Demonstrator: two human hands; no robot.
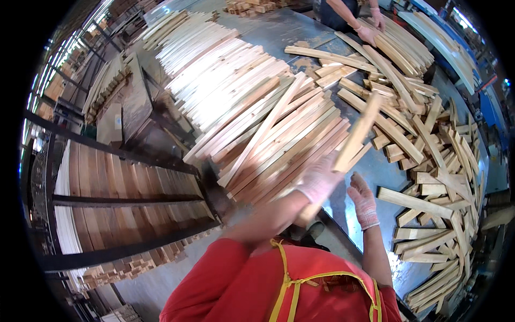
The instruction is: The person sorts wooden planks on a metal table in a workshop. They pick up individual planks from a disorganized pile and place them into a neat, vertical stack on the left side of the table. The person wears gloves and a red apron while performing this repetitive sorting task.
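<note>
My left hand [321, 180], in a pale work glove and smeared by motion, grips a wooden slat [358, 131]. The slat is tilted, one end pointing away over the table and the other down by my forearm. Apart from it, my right hand [363, 203], gloved too, hovers over the table's near edge with fingers stretched and nothing in them. Left of my hands lies a broad layer of slats [289, 139] placed side by side, with one slat [265, 129] crossing on top. To the right spreads a loose heap of wooden pieces [418, 139].
The metal table [337, 201] runs under both groups of wood. Across it, a co-worker's gloved hands [367, 35] touch a bundle of slats [407, 51]. At left stands a dark metal rack [123, 201] stacked with boards. A blue machine [491, 110] stands at far right.
</note>
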